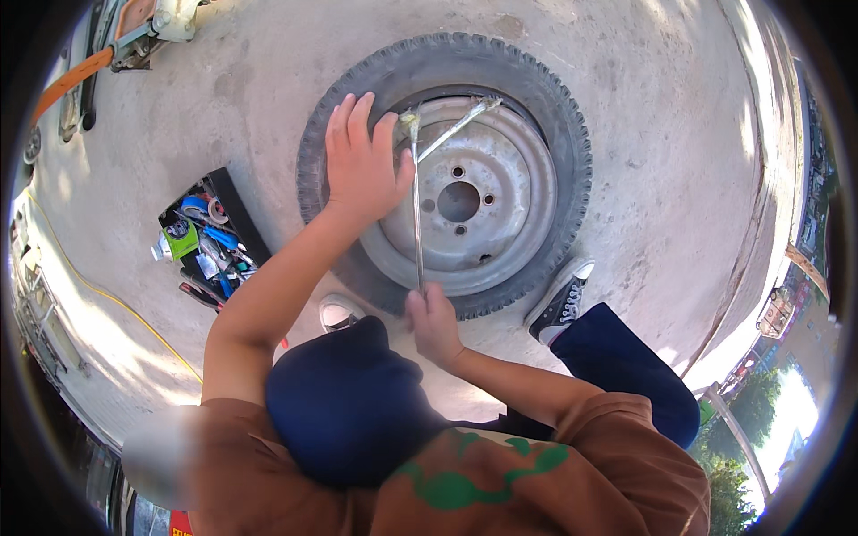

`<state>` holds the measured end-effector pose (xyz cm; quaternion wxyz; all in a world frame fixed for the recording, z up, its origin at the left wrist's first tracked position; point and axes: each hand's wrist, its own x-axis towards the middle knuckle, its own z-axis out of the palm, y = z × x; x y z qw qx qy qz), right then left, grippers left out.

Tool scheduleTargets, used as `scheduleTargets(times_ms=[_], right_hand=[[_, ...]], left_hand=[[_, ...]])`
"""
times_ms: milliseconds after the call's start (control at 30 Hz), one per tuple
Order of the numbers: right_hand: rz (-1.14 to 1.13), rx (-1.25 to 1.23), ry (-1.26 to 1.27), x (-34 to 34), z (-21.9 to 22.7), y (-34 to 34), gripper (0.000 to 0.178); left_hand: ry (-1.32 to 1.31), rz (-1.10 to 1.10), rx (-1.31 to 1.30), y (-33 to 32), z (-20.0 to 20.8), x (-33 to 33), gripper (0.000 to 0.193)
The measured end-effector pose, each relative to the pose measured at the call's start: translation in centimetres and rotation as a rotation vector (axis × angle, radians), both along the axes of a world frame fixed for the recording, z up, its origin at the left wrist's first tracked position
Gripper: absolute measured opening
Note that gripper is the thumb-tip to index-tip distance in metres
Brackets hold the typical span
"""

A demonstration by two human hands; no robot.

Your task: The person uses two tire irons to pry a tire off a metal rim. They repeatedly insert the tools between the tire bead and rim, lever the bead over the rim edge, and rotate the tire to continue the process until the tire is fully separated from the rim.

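A knobby black tyre (569, 161) lies flat on the ground around a grey steel wheel rim (518, 205) with a round centre hole. My right hand (435, 326) is wrapped round the near end of a long, thin metal tyre lever (417, 219). Its far end reaches the rim's upper left edge, where rim and tyre meet. A second tyre lever (456, 128) slants from the first one to the rim's far edge; no hand holds it. My left hand (366, 165) has its fingers spread over the tyre's left sidewall, thumb beside the first lever.
A black toolbox (237, 210) full of mixed tools and tape stands left of the tyre. My shoes, one of them a black sneaker (563, 302), flank its near side. A yellow cord (116, 299) crosses the concrete at left. Metal equipment (143, 36) with an orange strap is at the far left.
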<state>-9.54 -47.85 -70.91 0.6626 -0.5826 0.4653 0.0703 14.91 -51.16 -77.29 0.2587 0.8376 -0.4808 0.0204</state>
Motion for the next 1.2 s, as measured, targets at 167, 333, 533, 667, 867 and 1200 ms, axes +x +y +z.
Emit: scheduleTargets(times_ms=[167,333,533,667,867,1200], right_hand=[[-0.341,0.59,-0.113,4.0,-0.1,-5.2,0.019],[-0.558,0.865,-0.149,7.5,3.8,-8.6,0.023],[-0.686,0.573,-0.321,8.5,-2.3,-0.2,0.021],[-0.78,0.541,-0.326,10.5,-0.9,1.4,0.023],[-0.468,0.46,-0.257,5.5,-0.9,-2.7,0.022],[-0.372,0.862,-0.248,2.1,2.7,-8.8,0.026]], left_hand=[[0.032,-0.086,0.129,1.3,0.9,0.5,0.077],[-0.043,-0.125,0.248,1.3,1.1,0.8,0.095],[-0.152,-0.169,0.132,0.6,-0.5,0.6,0.095],[-0.164,-0.185,0.14,0.9,-0.6,1.0,0.096],[-0.187,-0.203,0.161,1.0,-0.6,1.0,0.098],[-0.142,-0.209,0.141,0.7,-0.4,1.2,0.095]])
